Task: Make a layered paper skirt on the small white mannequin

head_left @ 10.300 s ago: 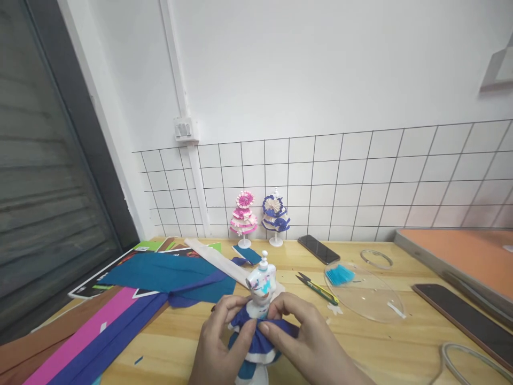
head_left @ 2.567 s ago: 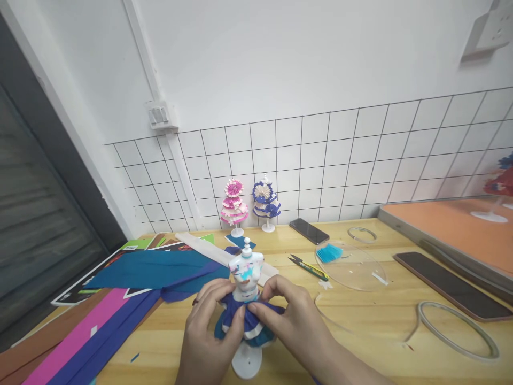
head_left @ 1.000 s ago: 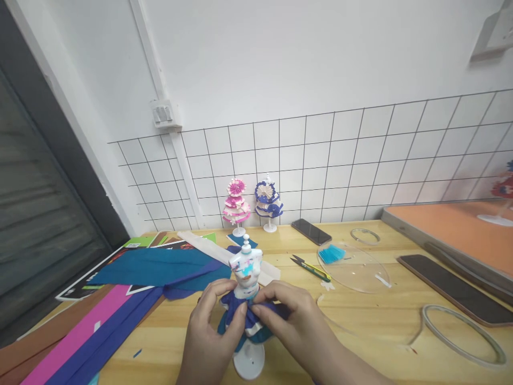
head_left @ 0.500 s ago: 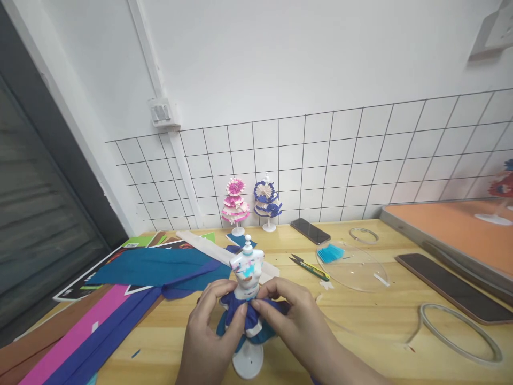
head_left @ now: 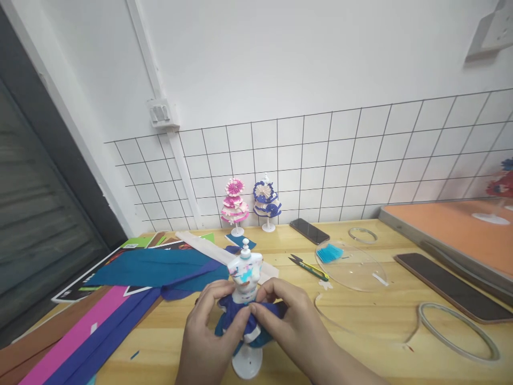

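A small white mannequin [head_left: 245,272] with blue and pink smears on its torso stands upright on its round white base [head_left: 247,364]. Around its waist sits a layered skirt [head_left: 252,335] in dark blue, white and teal, probably crepe paper. My left hand [head_left: 216,326] wraps the skirt's left side, its thumb pressed on the front of the waistband. From the other side, my right hand [head_left: 294,318] pinches the waistband between thumb and forefinger. The two thumb tips nearly meet at the front; part of the skirt is hidden behind the fingers.
Teal [head_left: 160,266], pink [head_left: 80,339] and brown strips lie at left. Two decorated mannequins, one pink [head_left: 235,203], one blue-and-white [head_left: 267,200], stand by the wall. Thread snips [head_left: 310,267], a clear disc [head_left: 355,270], phones [head_left: 310,231] and coiled tape [head_left: 460,331] lie at right.
My left thumb has slid slightly toward my right thumb tip at the skirt's waistband. The mannequin tilts a little differently; the whole view has shifted slightly.
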Action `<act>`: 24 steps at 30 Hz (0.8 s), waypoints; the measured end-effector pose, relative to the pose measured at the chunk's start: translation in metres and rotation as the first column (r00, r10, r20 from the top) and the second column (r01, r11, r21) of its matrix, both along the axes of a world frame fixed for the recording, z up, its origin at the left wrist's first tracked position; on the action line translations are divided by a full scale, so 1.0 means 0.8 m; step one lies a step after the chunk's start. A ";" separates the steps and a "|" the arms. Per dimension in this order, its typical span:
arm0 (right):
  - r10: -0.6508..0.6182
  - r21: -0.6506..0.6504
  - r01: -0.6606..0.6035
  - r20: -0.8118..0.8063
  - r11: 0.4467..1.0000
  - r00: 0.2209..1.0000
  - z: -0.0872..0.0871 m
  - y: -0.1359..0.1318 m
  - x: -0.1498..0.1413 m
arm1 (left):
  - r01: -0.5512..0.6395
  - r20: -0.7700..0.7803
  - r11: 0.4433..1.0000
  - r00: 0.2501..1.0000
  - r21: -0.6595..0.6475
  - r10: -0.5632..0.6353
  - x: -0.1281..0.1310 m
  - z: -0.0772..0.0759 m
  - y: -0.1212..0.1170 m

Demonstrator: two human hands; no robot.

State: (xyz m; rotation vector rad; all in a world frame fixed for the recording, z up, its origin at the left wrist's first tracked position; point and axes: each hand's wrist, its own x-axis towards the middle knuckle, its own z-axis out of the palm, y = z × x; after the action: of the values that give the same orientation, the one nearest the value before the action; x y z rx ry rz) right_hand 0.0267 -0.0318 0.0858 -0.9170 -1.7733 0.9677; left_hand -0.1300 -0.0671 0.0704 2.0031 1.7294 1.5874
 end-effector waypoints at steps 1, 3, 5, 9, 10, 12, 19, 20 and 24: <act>0.003 0.014 -0.003 0.005 1.000 1.000 0.000 0.000 0.000 | -0.011 0.018 1.000 1.000 -0.004 0.011 0.000 -0.001 0.000; 0.020 0.051 -0.021 0.014 0.998 1.000 0.000 0.001 0.000 | -0.026 0.048 0.999 0.998 -0.019 0.027 -0.001 -0.001 0.001; 0.043 0.066 -0.044 0.020 0.997 0.999 0.000 0.002 0.001 | -0.040 0.060 0.998 0.997 -0.045 0.043 -0.004 0.001 0.000; 0.065 0.022 -0.066 0.016 0.998 0.998 0.001 0.003 0.003 | -0.048 0.049 0.997 0.997 -0.065 0.051 -0.007 0.006 -0.001; 0.070 0.010 -0.070 0.011 0.997 0.997 0.002 0.003 0.003 | -0.049 0.045 0.997 0.998 -0.059 0.052 -0.007 0.006 -0.001; 0.077 0.001 -0.077 0.006 0.997 0.997 0.003 0.001 0.003 | -0.049 0.033 0.998 0.998 -0.051 0.051 -0.006 0.007 -0.001; -0.022 0.194 -0.009 0.159 0.981 0.987 -0.001 -0.004 0.008 | -0.037 0.028 0.999 0.999 -0.019 0.037 -0.004 0.007 0.001; -0.042 0.217 0.002 0.180 0.976 0.983 0.000 -0.004 0.010 | -0.040 0.029 0.999 0.999 -0.021 0.041 -0.005 0.008 0.002; -0.029 0.222 -0.021 0.221 0.975 0.975 0.006 -0.004 0.013 | -0.048 0.028 0.998 0.998 -0.039 0.049 -0.009 0.009 0.002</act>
State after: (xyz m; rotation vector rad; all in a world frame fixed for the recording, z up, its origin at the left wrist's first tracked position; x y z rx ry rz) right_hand 0.0373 -0.0346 0.0903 -0.9121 -2.0212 0.6646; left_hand -0.1369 -0.0652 0.0778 1.9261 1.7966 1.5767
